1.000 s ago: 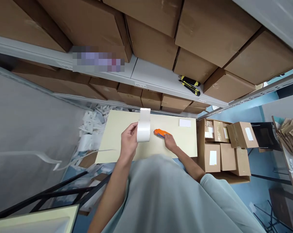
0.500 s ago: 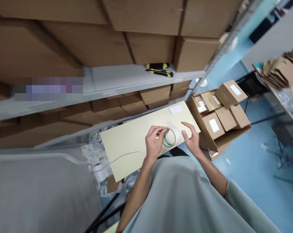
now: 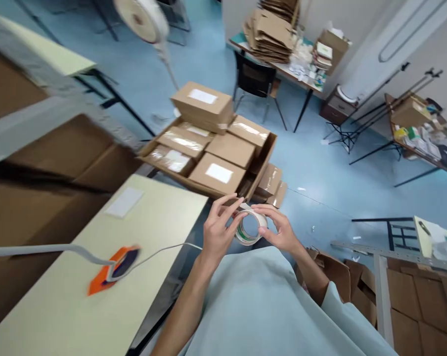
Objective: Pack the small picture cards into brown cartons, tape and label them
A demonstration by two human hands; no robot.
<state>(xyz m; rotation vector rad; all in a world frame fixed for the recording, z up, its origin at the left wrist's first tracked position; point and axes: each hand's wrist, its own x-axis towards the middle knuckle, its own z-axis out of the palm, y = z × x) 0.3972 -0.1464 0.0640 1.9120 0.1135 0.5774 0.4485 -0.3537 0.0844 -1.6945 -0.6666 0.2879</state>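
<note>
White tape roll, centre of frame: left hand gripped its left side, right hand its right.
Upper centre, an open carton held cardboard boxes; lower left, an orange hand tool lay on a cream tabletop.

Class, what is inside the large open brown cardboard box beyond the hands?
The large box holds smaller brown cardboard boxes, several bearing white rectangular labels. Their contents and whatever lies beneath are covered.
</note>
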